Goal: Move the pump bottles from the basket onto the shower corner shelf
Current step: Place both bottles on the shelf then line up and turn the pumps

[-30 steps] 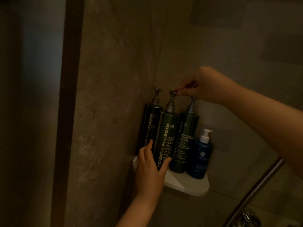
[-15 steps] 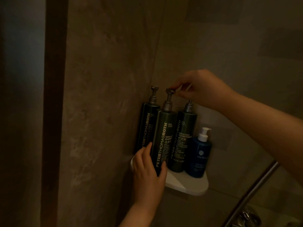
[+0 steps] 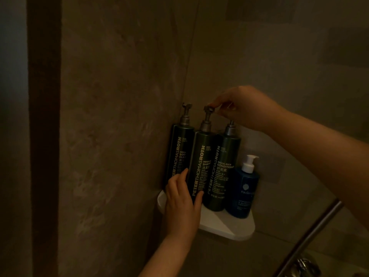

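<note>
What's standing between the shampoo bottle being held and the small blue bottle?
One dark conditioner bottle, upright on the white shelf, shown in the head view.

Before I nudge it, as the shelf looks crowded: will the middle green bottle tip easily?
Likely tippy: the middle bottle is tall and slim. The left bottle and conditioner close beside it should limit sideways tipping. Its smooth wall may slip.

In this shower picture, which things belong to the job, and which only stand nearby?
Job: middle tall dark green pump bottle, gripped by left hand, pump pinched by right hand; left dark green bottle; right dark green bottle; small blue bottle with white pump; white corner shelf.
Nearby only: metal rail; chrome tap.
</note>
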Available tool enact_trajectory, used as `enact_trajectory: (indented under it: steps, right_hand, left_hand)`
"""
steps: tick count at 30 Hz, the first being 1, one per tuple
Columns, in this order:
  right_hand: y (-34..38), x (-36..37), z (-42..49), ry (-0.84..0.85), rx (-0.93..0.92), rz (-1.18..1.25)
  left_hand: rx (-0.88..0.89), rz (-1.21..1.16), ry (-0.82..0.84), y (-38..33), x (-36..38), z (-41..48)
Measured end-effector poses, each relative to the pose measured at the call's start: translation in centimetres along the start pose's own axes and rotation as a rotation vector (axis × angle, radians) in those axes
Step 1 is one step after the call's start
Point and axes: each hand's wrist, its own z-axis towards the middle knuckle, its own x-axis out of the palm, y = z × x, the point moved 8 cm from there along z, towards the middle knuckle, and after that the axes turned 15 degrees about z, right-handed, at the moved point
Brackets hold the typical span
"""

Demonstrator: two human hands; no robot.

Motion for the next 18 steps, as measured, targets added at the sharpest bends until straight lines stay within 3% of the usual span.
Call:
enact_trajectory:
  steps: [18]
  right_hand:
    - [-1.4,1.0,0.7,0.049,0.107,-0.044]
  left_hand:
    - [-0.014,0.046,0.042,0.1,1.9,1.8]
